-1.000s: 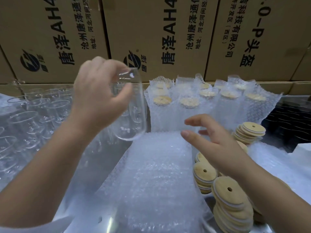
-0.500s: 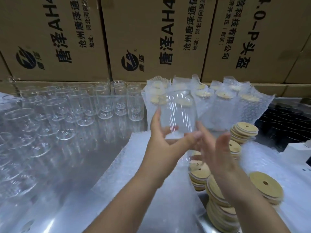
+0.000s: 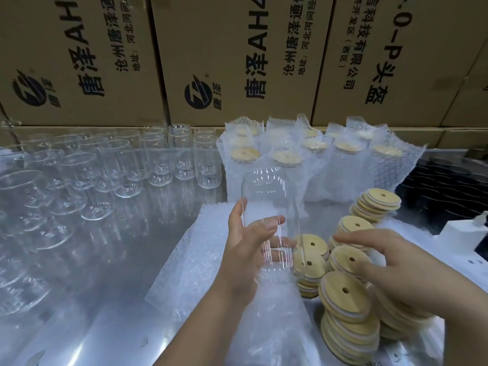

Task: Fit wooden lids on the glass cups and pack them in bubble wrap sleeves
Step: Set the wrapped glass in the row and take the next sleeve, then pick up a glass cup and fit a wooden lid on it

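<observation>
My left hand (image 3: 247, 250) grips a clear glass cup (image 3: 268, 196) upright by its lower half, over a flat pile of bubble wrap sleeves (image 3: 195, 270). The cup has no lid on it. My right hand (image 3: 393, 268) reaches leftward over the stacks of round wooden lids (image 3: 343, 294), fingers stretched out just above a lid with a centre hole (image 3: 350, 258); it holds nothing. More lid stacks (image 3: 377, 200) stand behind.
Many bare glass cups (image 3: 132, 167) crowd the left of the metal table (image 3: 105, 313). Sleeved, lidded cups (image 3: 317, 165) stand at the back centre. Cardboard boxes (image 3: 237, 56) wall off the rear. A black tray (image 3: 449, 186) and a white box (image 3: 459, 233) sit at right.
My left hand has carried the cup from upper left to the centre and turned it upright. My right hand has drawn away from the cup, down over the lid stacks.
</observation>
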